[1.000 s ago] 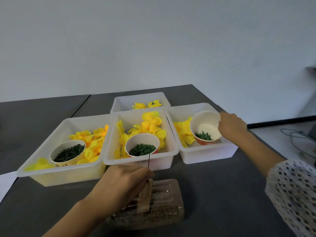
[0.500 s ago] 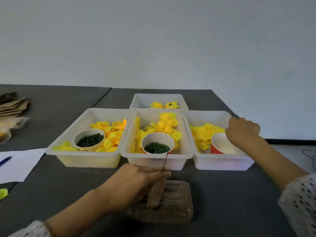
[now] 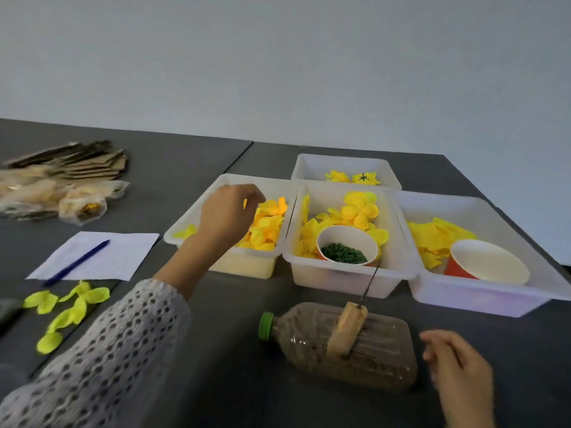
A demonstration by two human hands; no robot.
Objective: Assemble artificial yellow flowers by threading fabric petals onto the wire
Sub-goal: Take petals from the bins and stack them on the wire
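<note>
My left hand (image 3: 230, 211) reaches into the leftmost white bin (image 3: 197, 223), fingers curled down over the heap of yellow fabric petals (image 3: 265, 230); whether it has hold of one I cannot tell. The wire (image 3: 369, 284) stands upright, fixed to a wooden block (image 3: 347, 330) taped on a weighted bottle (image 3: 349, 347) near the table's front edge, so, as I judge it, both hands stay free. My right hand (image 3: 460, 369) hangs slack and empty just beside the bottle, the wire near it.

White openwork knit sleeve (image 3: 123, 350), bare hands.
</note>
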